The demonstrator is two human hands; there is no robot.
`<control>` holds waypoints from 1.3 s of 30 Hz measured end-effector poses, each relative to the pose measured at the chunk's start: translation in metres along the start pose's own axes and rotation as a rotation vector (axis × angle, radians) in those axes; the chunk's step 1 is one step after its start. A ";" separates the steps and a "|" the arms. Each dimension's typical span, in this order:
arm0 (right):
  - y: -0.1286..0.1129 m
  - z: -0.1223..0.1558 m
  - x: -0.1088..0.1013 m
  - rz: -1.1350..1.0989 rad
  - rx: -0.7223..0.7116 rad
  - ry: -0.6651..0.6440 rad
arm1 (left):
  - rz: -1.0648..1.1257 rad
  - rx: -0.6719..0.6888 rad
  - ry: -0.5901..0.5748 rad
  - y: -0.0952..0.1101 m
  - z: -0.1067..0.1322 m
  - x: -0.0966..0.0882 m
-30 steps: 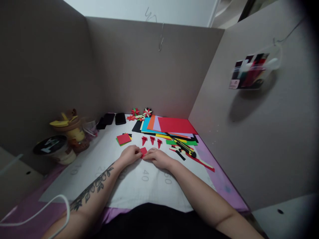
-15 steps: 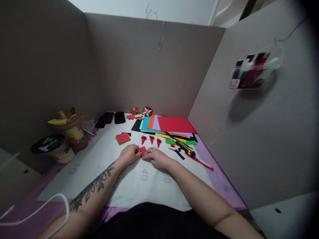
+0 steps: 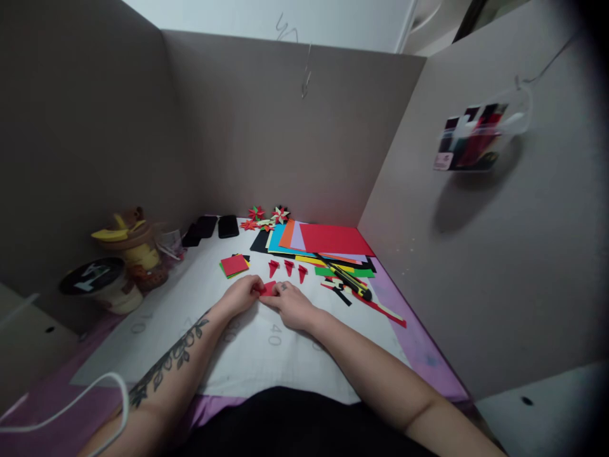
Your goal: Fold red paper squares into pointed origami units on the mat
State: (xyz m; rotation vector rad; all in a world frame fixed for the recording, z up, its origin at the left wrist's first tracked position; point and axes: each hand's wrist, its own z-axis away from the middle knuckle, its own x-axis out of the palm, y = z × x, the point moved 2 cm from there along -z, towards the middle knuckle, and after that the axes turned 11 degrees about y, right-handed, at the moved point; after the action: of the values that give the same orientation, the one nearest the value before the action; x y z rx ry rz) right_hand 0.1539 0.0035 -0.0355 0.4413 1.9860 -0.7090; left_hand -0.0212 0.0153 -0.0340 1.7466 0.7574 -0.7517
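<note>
Between my two hands is a small piece of red paper (image 3: 269, 289), partly covered by my fingers. My left hand (image 3: 243, 294) pinches its left edge. On the other side my right hand (image 3: 291, 303) grips it, thumb at the lower edge and fingers over the top. Just beyond my hands stand three folded red paper pieces (image 3: 288, 268) in a row. A stack of small square papers (image 3: 235, 265), red on top with green, yellow and black edges showing, lies to the left of them.
Coloured paper sheets (image 3: 333, 239) lie at the back right, with a yellow-black utility knife (image 3: 351, 282) and paper strips (image 3: 385, 312) in front. Folded paper stars (image 3: 257, 212) and dark phones (image 3: 228, 226) sit at the back. A lidded tub (image 3: 107, 295) and yellow cup (image 3: 137, 251) stand left.
Both hands have shifted slightly left with the red paper, which has turned between the fingers. The view has tilted a little.
</note>
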 end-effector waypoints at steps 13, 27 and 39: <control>0.027 0.002 -0.014 -0.028 -0.185 0.094 | 0.041 0.016 0.006 -0.006 0.000 0.003; 0.009 0.004 -0.033 -0.478 0.070 0.567 | 0.416 0.024 0.203 0.043 0.012 -0.017; 0.012 0.003 -0.032 -0.554 0.189 0.735 | 0.735 -0.199 0.204 0.040 0.016 0.000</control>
State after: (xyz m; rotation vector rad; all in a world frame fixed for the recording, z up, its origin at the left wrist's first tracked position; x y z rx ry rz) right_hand 0.1779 0.0098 -0.0125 0.2756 2.7963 -1.2093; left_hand 0.0083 -0.0100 -0.0157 1.7544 0.2584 0.0002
